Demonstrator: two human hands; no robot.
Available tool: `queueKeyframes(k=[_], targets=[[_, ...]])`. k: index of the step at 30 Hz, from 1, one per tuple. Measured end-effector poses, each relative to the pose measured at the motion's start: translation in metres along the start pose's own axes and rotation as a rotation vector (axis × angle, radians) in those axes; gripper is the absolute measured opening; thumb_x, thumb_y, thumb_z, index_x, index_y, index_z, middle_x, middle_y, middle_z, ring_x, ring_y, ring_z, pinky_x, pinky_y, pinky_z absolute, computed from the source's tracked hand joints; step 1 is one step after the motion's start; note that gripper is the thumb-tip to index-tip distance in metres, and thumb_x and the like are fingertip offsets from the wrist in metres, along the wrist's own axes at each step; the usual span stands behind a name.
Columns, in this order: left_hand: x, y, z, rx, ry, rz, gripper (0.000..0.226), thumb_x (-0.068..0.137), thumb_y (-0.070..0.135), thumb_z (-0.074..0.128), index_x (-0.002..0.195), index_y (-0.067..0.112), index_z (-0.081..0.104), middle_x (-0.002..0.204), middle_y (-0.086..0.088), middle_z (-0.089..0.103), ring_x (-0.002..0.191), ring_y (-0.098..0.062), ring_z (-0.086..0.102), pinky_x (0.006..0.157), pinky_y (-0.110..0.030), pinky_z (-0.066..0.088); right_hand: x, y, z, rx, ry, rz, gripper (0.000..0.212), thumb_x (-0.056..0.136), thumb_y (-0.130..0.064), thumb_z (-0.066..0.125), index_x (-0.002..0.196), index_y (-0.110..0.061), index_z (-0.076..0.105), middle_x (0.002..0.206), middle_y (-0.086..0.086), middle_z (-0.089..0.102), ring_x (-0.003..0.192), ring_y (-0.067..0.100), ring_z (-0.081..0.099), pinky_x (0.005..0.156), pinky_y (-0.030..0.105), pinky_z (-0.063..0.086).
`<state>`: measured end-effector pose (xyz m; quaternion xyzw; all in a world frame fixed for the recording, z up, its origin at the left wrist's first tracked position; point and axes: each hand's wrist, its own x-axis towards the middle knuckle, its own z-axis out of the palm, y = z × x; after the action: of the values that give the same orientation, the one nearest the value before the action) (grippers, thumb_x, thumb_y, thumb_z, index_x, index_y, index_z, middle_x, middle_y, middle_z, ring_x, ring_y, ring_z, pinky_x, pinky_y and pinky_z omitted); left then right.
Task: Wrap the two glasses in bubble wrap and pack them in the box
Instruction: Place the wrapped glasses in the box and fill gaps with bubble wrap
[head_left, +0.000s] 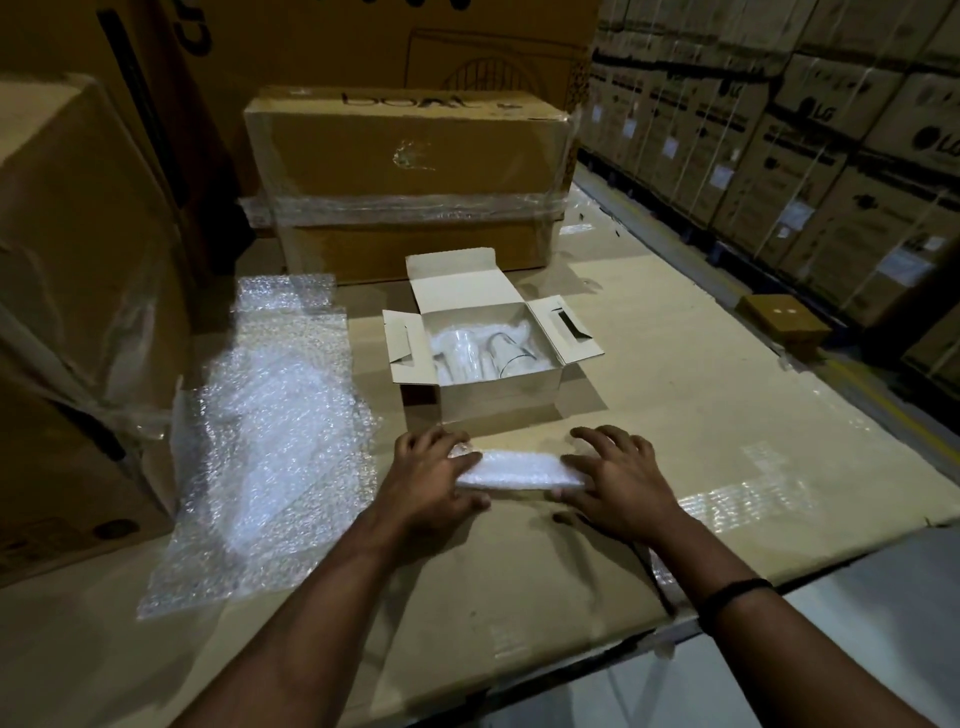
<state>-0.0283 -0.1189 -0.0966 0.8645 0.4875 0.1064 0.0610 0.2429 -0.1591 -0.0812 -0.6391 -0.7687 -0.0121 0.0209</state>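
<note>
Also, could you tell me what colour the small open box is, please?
The small open box is white, flaps included; the head view shows it best.

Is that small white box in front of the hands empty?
No, a clear glass lies inside the open white box, together with some bubble wrap.
</note>
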Motion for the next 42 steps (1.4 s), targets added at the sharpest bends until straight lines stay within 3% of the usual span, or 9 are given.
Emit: queueKeyframes(k=[5,10,14,17,20,24,28,36,42], targets=[[0.005,0.002,0.001,0.015,0.119,0.029,0.045,0.085,0.038,0.045,0.122,0.024,0.066,0.119,0.002,0.066,0.116,-0.023,0.053,0.095,-0.04,0.035,0.003,0.013,-0.014,-0.099,-0.127,-0.079,0.045,0.081,-0.049,0.051,0.12,-0.028,0.06,0.124,-0.005,0.062,0.114,0.024,0.055,0.096,0.041,0.034],[0.012,0.006,-0.009,-0.084,0.345,0.032,0.035,0.078,0.031,0.054,0.108,0.018,0.07,0.083,-0.003,0.074,0.067,-0.025,0.068,0.062,-0.029,0.049,0.036,0.017,-0.041,0.03,-0.041,-0.114,0.034,0.073,-0.017,0.064,0.107,-0.023,0.065,0.091,0.004,0.072,0.086,0.03,0.064,0.068,0.03,0.035],[0.023,0.009,-0.018,-0.071,0.552,0.091,0.026,0.085,0.022,0.055,0.103,0.013,0.073,0.088,-0.005,0.074,0.073,-0.025,0.067,0.064,-0.03,0.047,0.09,0.027,-0.069,0.11,0.24,-0.17,0.028,0.07,-0.002,0.067,0.09,-0.022,0.072,0.099,0.005,0.069,0.094,0.034,0.061,0.073,0.038,0.049],[0.039,0.009,-0.026,-0.04,0.578,0.046,0.026,0.079,0.013,0.059,0.1,0.013,0.075,0.108,-0.009,0.07,0.096,-0.03,0.062,0.08,-0.038,0.048,0.137,0.025,-0.086,0.098,0.389,-0.139,0.032,0.07,-0.003,0.075,0.094,-0.024,0.077,0.114,0.011,0.065,0.103,0.038,0.054,0.082,0.041,0.044],[0.06,0.011,-0.036,-0.006,0.509,-0.007,0.033,0.078,0.023,0.048,0.094,0.016,0.076,0.112,-0.002,0.07,0.102,-0.029,0.059,0.088,-0.038,0.039,0.181,0.014,-0.094,0.11,0.388,-0.178,0.028,0.079,-0.003,0.072,0.102,-0.02,0.076,0.113,0.012,0.064,0.102,0.034,0.054,0.082,0.038,0.043],[0.091,0.019,-0.057,-0.029,0.249,-0.196,0.028,0.081,0.022,0.055,0.105,0.022,0.07,0.105,0.003,0.071,0.108,-0.024,0.057,0.097,-0.037,0.026,0.236,0.006,-0.091,0.196,0.172,-0.281,0.035,0.084,0.0,0.061,0.108,-0.022,0.074,0.114,0.006,0.068,0.101,0.026,0.063,0.083,0.034,0.051],[0.115,0.021,-0.068,-0.177,0.188,-0.361,0.045,0.08,0.014,0.055,0.122,0.03,0.051,0.105,-0.006,0.071,0.096,-0.032,0.063,0.085,-0.039,0.049,0.264,-0.002,-0.075,0.108,0.065,-0.322,0.034,0.088,-0.011,0.054,0.116,-0.026,0.067,0.11,0.006,0.071,0.1,0.03,0.064,0.08,0.034,0.047],[0.148,0.021,-0.071,-0.032,0.121,-0.385,0.044,0.086,0.007,0.053,0.125,0.027,0.054,0.125,0.001,0.056,0.096,-0.028,0.06,0.069,-0.032,0.041,0.284,0.002,-0.054,-0.037,0.223,-0.385,0.021,0.088,-0.019,0.052,0.107,-0.019,0.061,0.092,0.009,0.069,0.08,0.032,0.063,0.062,0.03,0.035],[0.162,0.025,-0.065,-0.007,-0.118,-0.393,0.043,0.087,0.023,0.061,0.129,0.03,0.061,0.126,-0.002,0.064,0.109,-0.024,0.06,0.089,-0.033,0.047,0.291,0.004,-0.048,-0.063,0.221,-0.456,0.02,0.081,-0.008,0.06,0.099,-0.014,0.066,0.092,0.011,0.064,0.08,0.034,0.062,0.058,0.031,0.035]])
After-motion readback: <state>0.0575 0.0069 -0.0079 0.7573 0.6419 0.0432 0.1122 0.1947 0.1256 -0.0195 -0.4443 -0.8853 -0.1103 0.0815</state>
